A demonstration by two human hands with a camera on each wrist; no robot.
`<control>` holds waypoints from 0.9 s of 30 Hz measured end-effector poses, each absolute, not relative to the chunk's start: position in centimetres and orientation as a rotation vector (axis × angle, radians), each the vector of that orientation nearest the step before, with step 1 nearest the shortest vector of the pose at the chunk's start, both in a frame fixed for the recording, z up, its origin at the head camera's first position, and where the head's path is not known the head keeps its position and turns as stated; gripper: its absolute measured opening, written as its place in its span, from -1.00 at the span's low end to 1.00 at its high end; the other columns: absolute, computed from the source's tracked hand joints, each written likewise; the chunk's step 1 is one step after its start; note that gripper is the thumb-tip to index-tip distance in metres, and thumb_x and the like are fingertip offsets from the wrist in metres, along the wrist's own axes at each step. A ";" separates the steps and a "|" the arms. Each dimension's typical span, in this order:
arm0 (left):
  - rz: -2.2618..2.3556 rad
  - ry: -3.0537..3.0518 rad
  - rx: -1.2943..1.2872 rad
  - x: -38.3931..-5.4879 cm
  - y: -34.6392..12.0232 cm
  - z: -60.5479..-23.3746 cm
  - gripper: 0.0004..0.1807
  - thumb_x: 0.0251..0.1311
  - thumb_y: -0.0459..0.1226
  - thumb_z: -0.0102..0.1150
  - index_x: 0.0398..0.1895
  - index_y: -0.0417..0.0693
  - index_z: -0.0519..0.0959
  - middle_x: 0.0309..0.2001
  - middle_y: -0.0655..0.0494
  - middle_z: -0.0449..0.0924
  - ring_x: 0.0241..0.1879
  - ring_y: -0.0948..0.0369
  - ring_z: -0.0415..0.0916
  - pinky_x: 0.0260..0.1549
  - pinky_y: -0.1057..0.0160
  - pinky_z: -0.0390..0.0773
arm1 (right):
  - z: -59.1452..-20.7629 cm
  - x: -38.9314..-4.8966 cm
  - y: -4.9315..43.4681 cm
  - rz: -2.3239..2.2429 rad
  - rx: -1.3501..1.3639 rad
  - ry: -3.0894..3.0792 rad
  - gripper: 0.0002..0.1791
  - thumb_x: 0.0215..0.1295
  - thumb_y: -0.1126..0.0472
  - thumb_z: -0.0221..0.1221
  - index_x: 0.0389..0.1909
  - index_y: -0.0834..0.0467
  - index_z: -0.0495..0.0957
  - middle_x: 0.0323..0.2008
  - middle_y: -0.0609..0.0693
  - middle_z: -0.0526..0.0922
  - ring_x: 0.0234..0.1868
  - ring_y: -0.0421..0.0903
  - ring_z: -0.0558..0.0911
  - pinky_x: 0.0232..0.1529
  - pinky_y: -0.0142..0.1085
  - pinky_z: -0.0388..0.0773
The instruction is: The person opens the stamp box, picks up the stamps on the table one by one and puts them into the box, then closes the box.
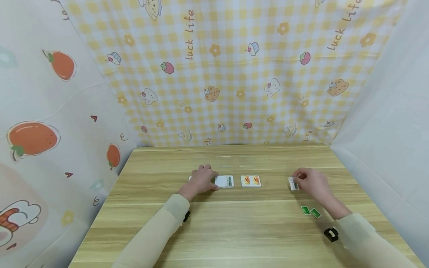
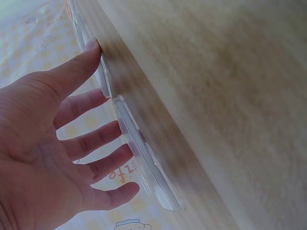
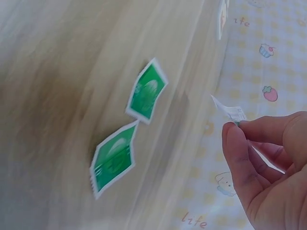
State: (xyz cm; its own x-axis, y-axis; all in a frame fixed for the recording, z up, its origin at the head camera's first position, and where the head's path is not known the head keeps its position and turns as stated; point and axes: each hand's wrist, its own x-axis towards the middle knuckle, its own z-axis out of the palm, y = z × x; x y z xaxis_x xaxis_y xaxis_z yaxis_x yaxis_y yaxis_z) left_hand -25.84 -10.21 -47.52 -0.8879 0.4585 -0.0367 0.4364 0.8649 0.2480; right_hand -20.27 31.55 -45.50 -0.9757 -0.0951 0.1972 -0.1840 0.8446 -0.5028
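My right hand point(image 1: 312, 183) pinches a small white-edged stamp point(image 1: 293, 184) between thumb and fingertips, lifted above the table; its picture is partly hidden. My left hand point(image 1: 202, 179) spreads its thumb and fingers at the left end of a flat clear holder point(image 1: 222, 181), which shows a white face and a dark green stamp at its right end. Under the left hand, another holder point(image 2: 148, 160) is mostly hidden from the head view. To the right lies a holder with two orange pictures point(image 1: 250, 181). Two green stamps point(image 3: 149, 91) point(image 3: 114, 158) lie near my right hand.
A wood-grain table point(image 1: 234, 230) spans the view, with a patterned yellow check cloth point(image 1: 234, 82) hanging behind it. Faint clear plastic pieces point(image 1: 223, 161) lie behind the row of holders. White cloth walls stand on both sides.
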 end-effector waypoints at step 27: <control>0.363 2.935 0.705 -26.0 -10.3 -47.6 -0.38 0.09 0.07 0.47 0.22 0.07 0.64 0.03 0.01 0.49 -0.01 0.00 0.34 0.02 -0.26 0.36 | -43.1 -21.8 25.1 1.129 0.322 -2.809 -0.78 0.25 0.39 0.33 -0.08 0.27 0.71 -0.39 0.04 0.72 -0.39 -0.03 0.71 -0.49 -0.30 0.58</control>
State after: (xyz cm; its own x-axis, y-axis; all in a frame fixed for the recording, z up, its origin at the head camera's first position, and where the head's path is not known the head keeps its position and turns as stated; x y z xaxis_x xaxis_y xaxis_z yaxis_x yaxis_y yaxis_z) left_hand -25.98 -10.29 -47.59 -0.8874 0.4590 -0.0426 0.4347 0.8641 0.2537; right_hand -21.80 25.11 -43.09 -0.9730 -0.1590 0.1675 -0.2307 0.7034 -0.6723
